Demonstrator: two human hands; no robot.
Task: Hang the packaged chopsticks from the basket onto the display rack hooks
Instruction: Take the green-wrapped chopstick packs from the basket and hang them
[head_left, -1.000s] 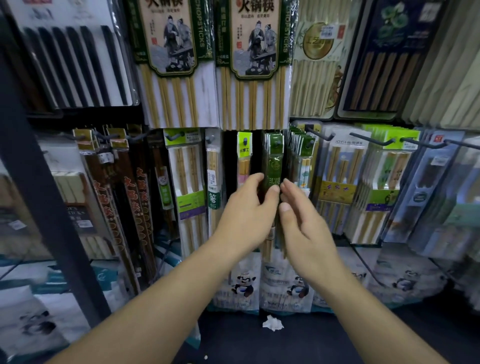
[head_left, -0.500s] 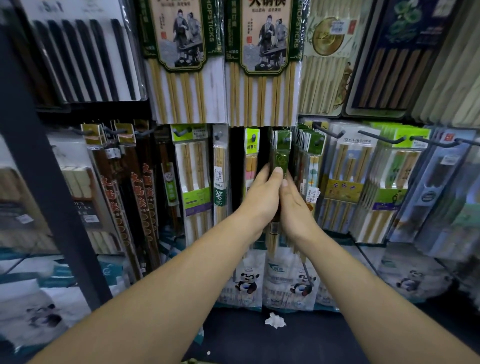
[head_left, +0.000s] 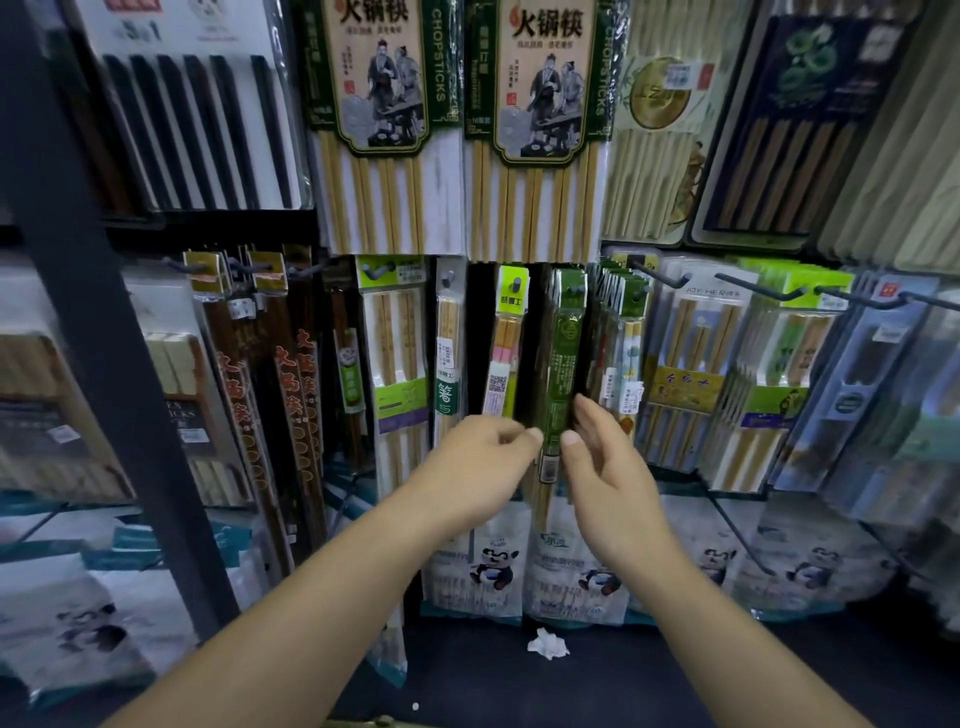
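A narrow green pack of chopsticks (head_left: 563, 353) hangs upright from a rack hook (head_left: 574, 292) in the middle row, in front of more packs of the same kind. My hands flank its lower part. My left hand (head_left: 478, 467) has loosely curled fingers, and one fingertip touches the pack's left edge. My right hand (head_left: 608, 467) is relaxed, its thumb just beside the right edge and its fingers reaching behind the pack. Neither hand wraps round it. No basket can be made out.
A pink-and-yellow pack (head_left: 506, 353) hangs just left, and a thick stack of green-topped packs (head_left: 618, 338) just right. Long hooks (head_left: 758, 288) jut out at the right. Large chopstick packs (head_left: 535, 130) hang above, panda bags (head_left: 493, 561) below. A dark upright post (head_left: 104, 364) stands left.
Both hands have slid down the green pack from its upper part and moved apart from each other. The pack stays hanging on its hook.
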